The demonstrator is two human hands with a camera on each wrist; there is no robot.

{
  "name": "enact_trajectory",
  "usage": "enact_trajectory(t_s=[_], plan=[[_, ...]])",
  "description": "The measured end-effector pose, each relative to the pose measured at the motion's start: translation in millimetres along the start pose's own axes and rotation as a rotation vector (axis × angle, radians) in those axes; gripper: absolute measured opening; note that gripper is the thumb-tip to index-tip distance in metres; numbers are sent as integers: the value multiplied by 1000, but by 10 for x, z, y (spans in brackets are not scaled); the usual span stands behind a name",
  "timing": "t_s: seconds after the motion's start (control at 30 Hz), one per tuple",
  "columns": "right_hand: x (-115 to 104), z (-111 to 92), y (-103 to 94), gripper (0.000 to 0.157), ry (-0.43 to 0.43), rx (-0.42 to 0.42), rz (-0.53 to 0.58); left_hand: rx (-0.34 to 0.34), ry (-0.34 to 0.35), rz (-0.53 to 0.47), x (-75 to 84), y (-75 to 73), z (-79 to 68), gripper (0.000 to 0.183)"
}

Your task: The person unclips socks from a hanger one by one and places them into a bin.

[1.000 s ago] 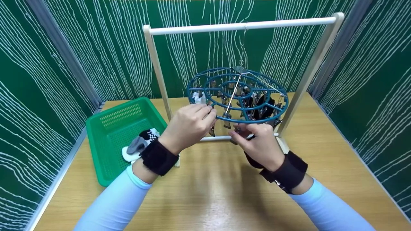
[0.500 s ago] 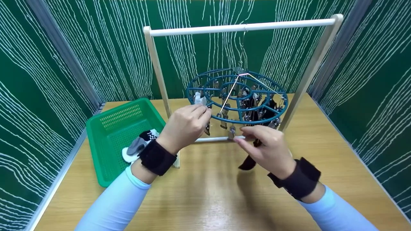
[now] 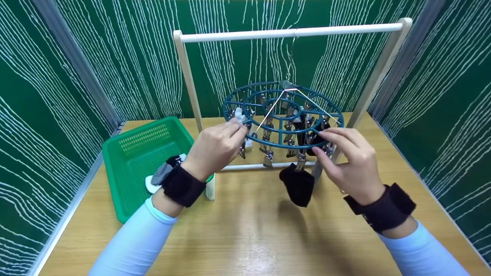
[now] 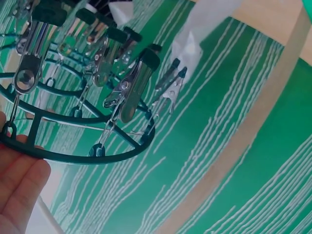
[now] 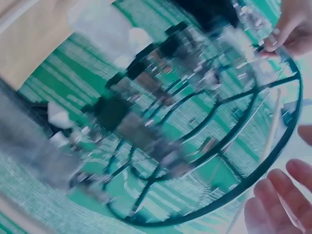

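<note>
A round teal clip hanger (image 3: 291, 147) hangs tilted from a hook, several metal clips (image 4: 139, 87) dangling under it. My left hand (image 3: 218, 147) pinches its near left rim, thumb and fingers closed on the ring in the right wrist view. My right hand (image 3: 353, 161) is beside the right front rim, thumb and fingers spread apart and gripping nothing. Below the front rim a black sock (image 3: 298, 188) hangs from a clip. White cloth (image 4: 187, 51) is clipped on the left side, and a grey cloth (image 5: 44, 161) shows blurred in the right wrist view.
A wooden rack with a white top bar (image 3: 245, 35) carries the hanger. On the wooden table (image 3: 249, 237) at left stands a green basket (image 3: 144, 141) with grey, black and white socks (image 3: 163, 174). Green panels (image 3: 448, 115) with white lines enclose the table.
The hanger has turned, its front moving left, bringing the black sock to the front. My left hand moved slightly left with the rim; my right hand came off a clip and moved right and up.
</note>
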State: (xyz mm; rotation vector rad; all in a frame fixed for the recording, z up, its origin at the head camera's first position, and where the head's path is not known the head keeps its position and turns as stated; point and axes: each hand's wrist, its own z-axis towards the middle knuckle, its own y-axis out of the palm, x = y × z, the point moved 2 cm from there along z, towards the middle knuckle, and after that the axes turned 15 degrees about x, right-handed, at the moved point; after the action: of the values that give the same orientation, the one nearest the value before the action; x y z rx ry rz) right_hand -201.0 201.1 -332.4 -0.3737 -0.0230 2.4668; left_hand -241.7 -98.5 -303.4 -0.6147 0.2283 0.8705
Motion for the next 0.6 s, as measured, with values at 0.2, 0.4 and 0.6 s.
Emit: enact_trajectory(t_s=[0.2, 0.4, 0.6], plan=[[147, -19, -16, 41, -54, -95, -38, -45, -46, -2, -49, 4, -13, 14], [164, -25, 5, 37, -95, -65, -42, -65, -105, -15, -89, -1, -35, 17], [137, -16, 14, 21, -137, -40, -20, -84, -187, -40, -105, 0, -67, 21]])
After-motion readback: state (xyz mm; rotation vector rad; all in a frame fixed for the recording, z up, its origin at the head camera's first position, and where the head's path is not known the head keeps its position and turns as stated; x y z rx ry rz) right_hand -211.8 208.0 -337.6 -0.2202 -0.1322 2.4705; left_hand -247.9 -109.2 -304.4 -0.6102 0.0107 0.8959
